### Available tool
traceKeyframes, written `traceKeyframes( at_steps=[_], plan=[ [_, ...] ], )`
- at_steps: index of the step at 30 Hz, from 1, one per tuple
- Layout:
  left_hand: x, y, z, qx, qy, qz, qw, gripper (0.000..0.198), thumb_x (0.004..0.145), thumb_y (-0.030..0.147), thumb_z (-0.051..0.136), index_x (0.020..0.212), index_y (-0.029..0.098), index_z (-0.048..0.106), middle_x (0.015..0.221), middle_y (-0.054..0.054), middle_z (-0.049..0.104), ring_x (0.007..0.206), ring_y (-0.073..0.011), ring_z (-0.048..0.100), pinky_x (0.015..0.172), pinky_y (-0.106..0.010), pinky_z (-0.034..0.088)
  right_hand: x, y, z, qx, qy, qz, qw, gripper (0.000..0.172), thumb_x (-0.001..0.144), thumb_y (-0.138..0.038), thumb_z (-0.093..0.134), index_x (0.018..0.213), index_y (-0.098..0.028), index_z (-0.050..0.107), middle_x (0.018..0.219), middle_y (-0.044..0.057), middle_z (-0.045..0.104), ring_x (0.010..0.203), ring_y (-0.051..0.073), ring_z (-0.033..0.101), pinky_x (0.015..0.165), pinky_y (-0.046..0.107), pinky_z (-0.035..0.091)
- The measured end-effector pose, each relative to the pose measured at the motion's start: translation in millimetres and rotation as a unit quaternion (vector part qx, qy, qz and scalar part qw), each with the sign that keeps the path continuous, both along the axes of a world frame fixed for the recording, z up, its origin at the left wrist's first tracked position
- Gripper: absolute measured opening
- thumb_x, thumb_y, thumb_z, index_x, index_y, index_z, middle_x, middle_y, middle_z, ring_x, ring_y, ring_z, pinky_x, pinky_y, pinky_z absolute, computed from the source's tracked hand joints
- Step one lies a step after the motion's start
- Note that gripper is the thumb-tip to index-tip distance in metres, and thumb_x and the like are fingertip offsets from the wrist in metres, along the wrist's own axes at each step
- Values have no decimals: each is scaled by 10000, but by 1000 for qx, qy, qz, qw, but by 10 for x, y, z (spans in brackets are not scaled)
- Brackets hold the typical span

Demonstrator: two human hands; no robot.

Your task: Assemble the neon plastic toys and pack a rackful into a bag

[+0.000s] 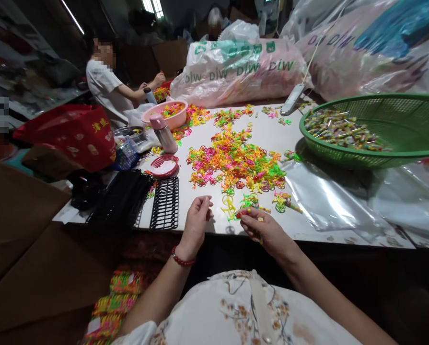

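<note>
My left hand [197, 221], with a red bead bracelet at the wrist, is held over the table's front edge, its fingers drawn together; whether anything small is between them is hidden. To its right, my right hand [262, 224] pinches a small red plastic piece [240, 214]. Just beyond the hands lie a yellow piece [228, 205] and small groups of coloured pieces [250, 201]. Behind them spreads a large pile of bright plastic pieces with wheel shapes [236, 160] on the white table [200, 191].
Black racks [164, 203], a red basket [164, 165] and a pink-capped flask [163, 134] stand left. A green basket of small wrapped items [397, 139] and clear bags [329, 206] lie right. Filled sacks [243, 72] line the back; another person [108, 88] works at back left.
</note>
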State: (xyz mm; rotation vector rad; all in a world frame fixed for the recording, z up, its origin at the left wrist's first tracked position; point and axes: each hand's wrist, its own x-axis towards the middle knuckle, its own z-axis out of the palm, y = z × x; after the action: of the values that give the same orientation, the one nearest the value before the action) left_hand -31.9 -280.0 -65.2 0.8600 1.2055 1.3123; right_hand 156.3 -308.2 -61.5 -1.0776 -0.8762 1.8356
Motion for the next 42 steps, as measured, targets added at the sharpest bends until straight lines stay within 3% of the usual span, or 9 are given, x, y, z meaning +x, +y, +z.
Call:
traceKeyframes(
  at_steps=[4,7,10,14,16,24,29,34,42],
  plan=[
    [-43,-24,2,-107,-111,-60,986,549,865,652,491,977,129,612,755,-36,613,525,-72,535,474,-172,405,-84,-24,-20,32,-14,-25,999,356,769,-472,724,1003,-214,652,674,-40,526,498,59,375,425,184,209],
    [-77,-29,-33,-283,-195,-252,905,620,885,691,378,858,113,601,653,-77,625,457,-115,548,424,-202,398,-105,-37,-52,134,-96,-19,986,292,819,-443,671,1021,-233,684,694,-25,573,540,92,453,477,214,319],
    [-93,-25,-42,-348,-228,-345,842,561,909,614,431,765,98,596,638,-101,635,477,-129,589,414,-192,408,-62,-36,-115,315,-248,1,916,216,891,-337,586,1032,-234,715,834,33,650,747,159,581,681,277,452],
    [-23,-41,-15,-283,-231,-269,891,217,835,301,683,876,102,606,728,-52,648,567,-105,624,533,-194,506,-17,-42,-247,439,-453,29,775,346,930,-227,479,1230,-220,652,810,70,617,743,192,572,685,307,465],
    [44,-60,-23,-213,-203,-197,935,248,760,236,754,892,121,578,760,-32,639,614,-116,642,577,-219,534,-38,-55,-295,438,-481,21,760,380,941,-219,456,1293,-213,597,863,82,618,769,199,579,697,312,478],
    [235,-158,-167,-79,-119,-78,987,430,757,457,731,974,191,472,731,51,538,511,-57,507,470,-193,445,-69,-54,-148,285,-311,-67,904,305,921,-458,537,809,-215,683,824,24,581,830,175,555,734,288,473],
    [314,-224,-122,-50,-111,-91,988,350,853,461,616,1039,219,443,657,84,459,460,-44,413,465,-184,406,-59,-74,-58,96,-115,-80,985,318,808,-523,668,814,-207,635,620,-43,505,507,84,378,445,218,264],
    [383,-284,-82,-14,-83,-88,993,350,895,476,556,1118,247,415,730,61,496,508,-61,458,487,-195,429,-129,-105,-87,7,-24,-114,993,361,654,-424,822,859,-186,645,602,-44,565,461,57,329,410,205,176],
    [412,-308,-134,5,-45,-96,994,329,917,482,522,1119,240,428,879,15,573,532,-60,501,474,-191,420,-156,-112,-121,-11,11,-121,993,379,676,-452,796,898,-173,666,743,18,672,500,59,377,401,185,214]
  ],
)
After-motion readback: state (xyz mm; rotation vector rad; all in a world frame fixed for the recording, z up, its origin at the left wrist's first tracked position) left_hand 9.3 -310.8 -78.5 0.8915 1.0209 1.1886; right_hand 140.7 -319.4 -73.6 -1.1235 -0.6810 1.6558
